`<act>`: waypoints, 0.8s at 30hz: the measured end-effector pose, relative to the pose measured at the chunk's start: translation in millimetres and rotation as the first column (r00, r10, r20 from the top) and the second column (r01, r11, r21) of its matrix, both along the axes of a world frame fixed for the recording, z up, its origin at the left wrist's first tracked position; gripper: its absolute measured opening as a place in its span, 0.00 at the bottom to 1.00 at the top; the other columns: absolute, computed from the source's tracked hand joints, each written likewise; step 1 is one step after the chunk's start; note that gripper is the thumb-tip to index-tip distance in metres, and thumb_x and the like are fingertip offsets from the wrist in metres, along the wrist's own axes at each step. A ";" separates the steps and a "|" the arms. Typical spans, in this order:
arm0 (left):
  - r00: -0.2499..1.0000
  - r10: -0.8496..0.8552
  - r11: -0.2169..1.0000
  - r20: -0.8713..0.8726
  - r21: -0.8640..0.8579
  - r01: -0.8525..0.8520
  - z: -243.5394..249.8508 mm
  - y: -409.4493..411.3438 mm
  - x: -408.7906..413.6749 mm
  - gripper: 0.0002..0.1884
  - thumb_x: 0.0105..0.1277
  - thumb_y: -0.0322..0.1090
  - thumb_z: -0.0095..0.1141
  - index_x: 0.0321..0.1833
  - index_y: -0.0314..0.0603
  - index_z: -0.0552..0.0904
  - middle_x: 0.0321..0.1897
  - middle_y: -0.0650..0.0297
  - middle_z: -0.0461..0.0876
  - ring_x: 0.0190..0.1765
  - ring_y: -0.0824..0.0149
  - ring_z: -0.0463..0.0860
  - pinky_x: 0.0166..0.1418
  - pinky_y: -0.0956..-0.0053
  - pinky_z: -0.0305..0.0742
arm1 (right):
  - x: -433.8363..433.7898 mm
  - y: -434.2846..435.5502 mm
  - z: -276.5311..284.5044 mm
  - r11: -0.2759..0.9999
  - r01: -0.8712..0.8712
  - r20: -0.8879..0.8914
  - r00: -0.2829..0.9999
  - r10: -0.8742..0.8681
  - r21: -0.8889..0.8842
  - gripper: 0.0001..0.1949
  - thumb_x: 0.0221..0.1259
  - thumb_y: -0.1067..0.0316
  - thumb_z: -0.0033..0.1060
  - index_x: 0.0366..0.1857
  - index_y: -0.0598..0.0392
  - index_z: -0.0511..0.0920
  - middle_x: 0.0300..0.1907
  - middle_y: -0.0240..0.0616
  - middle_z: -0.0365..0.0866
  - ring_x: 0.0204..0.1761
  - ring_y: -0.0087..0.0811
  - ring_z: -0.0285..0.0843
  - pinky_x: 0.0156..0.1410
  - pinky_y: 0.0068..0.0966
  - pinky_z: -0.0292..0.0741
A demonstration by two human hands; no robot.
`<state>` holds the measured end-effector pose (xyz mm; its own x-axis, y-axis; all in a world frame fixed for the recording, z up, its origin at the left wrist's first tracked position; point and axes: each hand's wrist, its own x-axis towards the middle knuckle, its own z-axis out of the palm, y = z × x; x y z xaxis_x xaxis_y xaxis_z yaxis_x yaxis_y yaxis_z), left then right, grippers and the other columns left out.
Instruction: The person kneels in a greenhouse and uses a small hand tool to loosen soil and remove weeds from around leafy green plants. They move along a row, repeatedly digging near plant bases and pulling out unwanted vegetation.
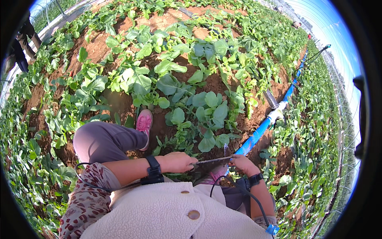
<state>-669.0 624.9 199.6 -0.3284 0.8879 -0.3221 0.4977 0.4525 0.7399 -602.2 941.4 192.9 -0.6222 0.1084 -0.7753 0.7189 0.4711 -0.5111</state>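
Observation:
My left hand (pixel 178 162) is closed on one end of a thin, flat object (pixel 212 160), held level in front of my body. My right hand (pixel 245 165) has its fingers at the other end. The object has a pale, narrow upper edge and a darker face below; I cannot tell exactly what it is. A small pointed, greyish piece (pixel 226 148) shows just beyond its right end. Broad-leaved green plants (pixel 207 142) grow from the soil right in front of both hands.
A blue irrigation hose (pixel 253 137) runs along my right, with a white fitting (pixel 277 111) joining a dark pipe (pixel 271 99). My pink shoe (pixel 144 124) stands on reddish-brown soil (pixel 118 103). People's legs (pixel 28 37) show at far left. Wristbands with cables cross both wrists.

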 end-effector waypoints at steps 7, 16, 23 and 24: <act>0.993 -0.032 0.999 -0.117 0.027 0.035 0.4 -17.9 2.1 0.18 0.66 0.41 0.48 0.57 0.45 0.73 0.26 0.49 0.81 0.32 0.45 0.81 0.36 0.52 0.74 | -27.7 -22.8 6.9 0.997 0.057 0.022 0.998 -0.059 0.056 0.11 0.55 0.66 0.62 0.38 0.62 0.80 0.26 0.33 0.78 0.24 0.26 0.76 0.27 0.24 0.73; 0.991 -0.014 0.989 -0.132 0.145 0.033 -8.0 -26.6 -4.3 0.11 0.61 0.36 0.47 0.43 0.40 0.74 0.24 0.49 0.79 0.32 0.43 0.78 0.37 0.51 0.71 | -36.9 -9.9 -36.5 0.911 -0.241 -0.158 0.939 0.306 0.336 0.11 0.44 0.68 0.71 0.18 0.61 0.76 0.17 0.39 0.78 0.19 0.27 0.76 0.22 0.29 0.72; 0.998 0.021 0.973 -0.062 0.232 -0.006 -12.0 -24.1 -8.4 0.12 0.59 0.36 0.49 0.43 0.39 0.74 0.26 0.47 0.79 0.34 0.42 0.78 0.38 0.51 0.70 | -41.3 -5.1 -42.7 0.802 -0.278 -0.318 0.812 0.490 0.528 0.17 0.58 0.57 0.60 0.19 0.62 0.78 0.17 0.41 0.76 0.17 0.34 0.74 0.23 0.33 0.69; 0.999 0.007 0.970 -0.051 0.242 0.005 -10.8 -21.4 -10.3 0.12 0.59 0.36 0.49 0.43 0.39 0.74 0.26 0.47 0.79 0.34 0.42 0.78 0.38 0.51 0.70 | -41.8 -2.8 -39.8 0.714 -0.325 -0.286 0.754 0.592 0.620 0.18 0.64 0.57 0.53 0.24 0.63 0.79 0.20 0.45 0.78 0.21 0.41 0.75 0.27 0.39 0.68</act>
<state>-679.3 603.5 188.9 -0.3397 0.9370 -0.0809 0.5373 0.2640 0.8010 -644.0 938.5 153.1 -0.9471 -0.0006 -0.3210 0.0966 0.9532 -0.2865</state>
